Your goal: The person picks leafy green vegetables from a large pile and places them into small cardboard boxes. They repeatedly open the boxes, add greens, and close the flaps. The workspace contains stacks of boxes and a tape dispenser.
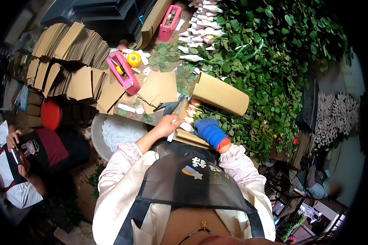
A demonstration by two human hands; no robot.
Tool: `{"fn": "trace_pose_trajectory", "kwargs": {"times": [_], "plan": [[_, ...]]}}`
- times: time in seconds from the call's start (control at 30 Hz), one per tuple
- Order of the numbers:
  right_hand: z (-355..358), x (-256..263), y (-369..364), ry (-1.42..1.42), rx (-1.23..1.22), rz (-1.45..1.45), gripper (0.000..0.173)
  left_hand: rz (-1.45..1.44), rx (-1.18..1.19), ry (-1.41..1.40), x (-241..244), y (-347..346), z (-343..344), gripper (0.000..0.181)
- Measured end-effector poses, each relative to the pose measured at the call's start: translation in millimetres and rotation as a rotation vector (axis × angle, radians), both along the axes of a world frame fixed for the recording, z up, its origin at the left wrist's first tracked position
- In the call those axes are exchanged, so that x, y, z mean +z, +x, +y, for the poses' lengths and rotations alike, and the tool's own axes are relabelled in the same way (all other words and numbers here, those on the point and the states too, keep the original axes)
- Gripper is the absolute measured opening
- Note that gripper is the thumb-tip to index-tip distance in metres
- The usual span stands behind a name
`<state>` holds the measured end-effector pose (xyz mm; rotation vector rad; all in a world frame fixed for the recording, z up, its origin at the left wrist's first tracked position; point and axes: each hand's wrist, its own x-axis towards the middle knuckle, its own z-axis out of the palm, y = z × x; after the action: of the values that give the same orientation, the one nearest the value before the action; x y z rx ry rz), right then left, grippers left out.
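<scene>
My left hand [168, 125], bare, pinches a white mesh sleeve [171, 134] between thumb and fingers. Touching its fingertips is another white sleeved flower head [187, 126], which lies between my two hands. My right hand [211, 131] wears a blue knitted glove with an orange cuff and is curled beside that head's stem end. Whatever its fingers hold is hidden by the glove. Just beyond, pale pink roses [191, 111] lie in a row on corrugated cardboard, their stems toward the right. A bent corrugated cardboard wrap [220, 93] arches over the stems behind them.
Left of my hands are a metal basin [98, 134] of white sleeves, cardboard pieces [165, 87] and a pink tape dispenser [125, 75]. Another pink dispenser [170, 23] stands farther back. Leafy rose stems [263, 61] are heaped at right. A person holding a phone [16, 156] sits at left.
</scene>
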<state>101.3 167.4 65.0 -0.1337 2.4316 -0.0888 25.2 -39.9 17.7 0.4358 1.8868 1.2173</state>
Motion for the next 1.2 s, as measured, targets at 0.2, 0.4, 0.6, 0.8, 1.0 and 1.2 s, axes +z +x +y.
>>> {"fn": "trace_pose_trajectory", "kwargs": {"times": [0.2, 0.4, 0.6, 0.8, 1.0, 1.2], "plan": [[4.5, -0.1, 3.2, -0.044, 0.047, 0.041, 0.026, 0.134, -0.018, -0.109, 14.0, -45.7, -89.8, 0.033], [1.0, -1.9, 5.7, -0.108, 0.157, 0.151, 0.02, 0.718, -0.394, -0.663, 33.4, -24.3, -105.8, 0.033], [5.7, 5.2, 4.7, -0.152, 0.168, 0.187, 0.017, 0.393, -0.152, 0.024, 5.8, -13.5, 8.2, 0.089], [14.5, 11.4, 5.3, -0.218, -0.205, 0.246, 0.024, 0.418, -0.299, 0.035, -8.2, -20.4, 15.1, 0.099], [2.1, -9.8, 7.5, -0.137, -0.118, 0.283, 0.023, 0.388, -0.239, 0.033, -10.5, -21.9, 20.8, 0.092], [11.6, 18.5, 4.5, -0.202, -0.249, 0.324, 0.023, 0.488, -0.072, 0.073, -15.0, -7.9, 25.7, 0.072]]}}
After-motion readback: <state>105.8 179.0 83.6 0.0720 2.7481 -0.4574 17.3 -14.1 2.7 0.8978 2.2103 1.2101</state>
